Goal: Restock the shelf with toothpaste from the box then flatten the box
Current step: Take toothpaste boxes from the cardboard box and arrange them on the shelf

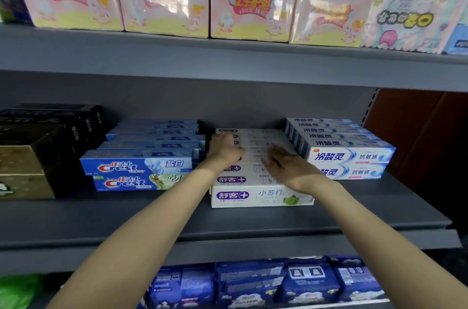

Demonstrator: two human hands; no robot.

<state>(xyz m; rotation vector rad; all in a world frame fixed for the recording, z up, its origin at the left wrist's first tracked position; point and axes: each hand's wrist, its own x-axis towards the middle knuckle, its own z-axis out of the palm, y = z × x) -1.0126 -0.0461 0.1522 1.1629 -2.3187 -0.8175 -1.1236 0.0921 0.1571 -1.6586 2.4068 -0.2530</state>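
White toothpaste cartons with purple logos [253, 197] lie stacked in a row running back on the grey middle shelf [126, 217]. Both my arms reach over them. My left hand [224, 149] rests on top of the stack near its left rear, fingers bent down over the cartons' left ends. My right hand [286, 163] lies on top of the stack at its right side, fingers stretched forward and blurred. The supply box is out of view.
Blue Crest cartons [136, 165] stand left of the white stack, black boxes [50, 136] further left. Blue-and-white toothpaste cartons [349, 156] sit to the right. Pink packs [250, 2] fill the upper shelf; blue packs [253, 283] the lower one.
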